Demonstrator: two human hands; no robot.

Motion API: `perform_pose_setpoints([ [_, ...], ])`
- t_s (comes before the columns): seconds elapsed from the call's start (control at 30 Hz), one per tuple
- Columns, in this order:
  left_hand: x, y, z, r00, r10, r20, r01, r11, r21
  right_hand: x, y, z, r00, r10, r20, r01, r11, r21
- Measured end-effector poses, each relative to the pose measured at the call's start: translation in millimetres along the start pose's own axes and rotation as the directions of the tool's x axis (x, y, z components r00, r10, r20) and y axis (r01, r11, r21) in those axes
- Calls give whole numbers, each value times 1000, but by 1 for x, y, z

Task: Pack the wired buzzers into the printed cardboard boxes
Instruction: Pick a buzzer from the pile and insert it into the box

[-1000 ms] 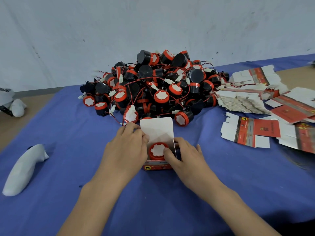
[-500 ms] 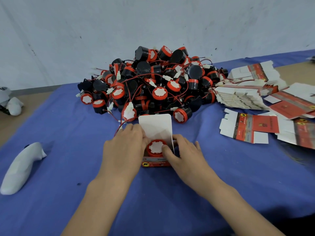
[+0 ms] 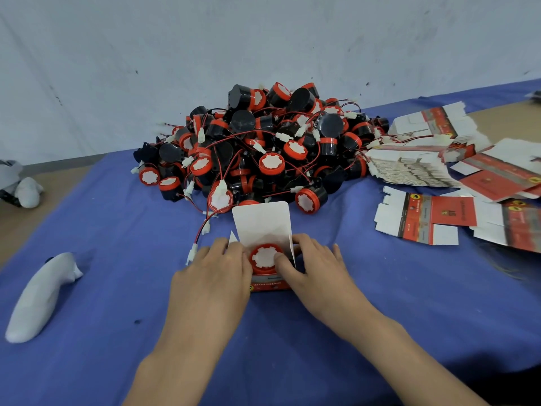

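A small red printed cardboard box (image 3: 268,284) stands open on the blue cloth, its white lid flap (image 3: 261,222) upright behind. A red-and-black buzzer (image 3: 265,257) sits in its mouth, white face up. My left hand (image 3: 215,272) grips the box's left side; a white wire plug (image 3: 192,254) and red wire show just beyond its fingers. My right hand (image 3: 314,266) holds the right side, thumb pressing on the buzzer's top. A big heap of wired buzzers (image 3: 263,148) lies behind the box.
Flat printed box blanks (image 3: 424,219) and a stack of them (image 3: 409,168) lie at the right. A white controller-shaped object (image 3: 39,297) lies on the cloth at the left, another white object (image 3: 20,187) beyond it. The wall rises behind the heap.
The buzzer has sunk a little deeper into the box under my right thumb. Both hands stay on the box sides; the view has shifted slightly.
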State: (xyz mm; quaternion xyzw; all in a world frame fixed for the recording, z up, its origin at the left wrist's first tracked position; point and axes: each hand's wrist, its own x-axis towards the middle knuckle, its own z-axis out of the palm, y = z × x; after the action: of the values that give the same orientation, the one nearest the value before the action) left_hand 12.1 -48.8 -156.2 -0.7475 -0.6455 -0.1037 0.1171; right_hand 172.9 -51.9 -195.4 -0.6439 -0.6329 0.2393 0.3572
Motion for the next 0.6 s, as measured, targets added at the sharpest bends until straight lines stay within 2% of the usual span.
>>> perform_pose_setpoints([
  [0.17,2,0,-3,992,2,125,8,997,-78,-1,-1,0,1000,-4,8,4,1000,-6],
  [0.37,-3,-5,-8,998,3,67,2,998,-65,-1,-2,-1,1000,-3,20,3,1000,-3],
  [0.6,-6,-7,-13,986,39,160,-28,997,-69,-1,-2,-1,1000,-4,16,4,1000,-14],
])
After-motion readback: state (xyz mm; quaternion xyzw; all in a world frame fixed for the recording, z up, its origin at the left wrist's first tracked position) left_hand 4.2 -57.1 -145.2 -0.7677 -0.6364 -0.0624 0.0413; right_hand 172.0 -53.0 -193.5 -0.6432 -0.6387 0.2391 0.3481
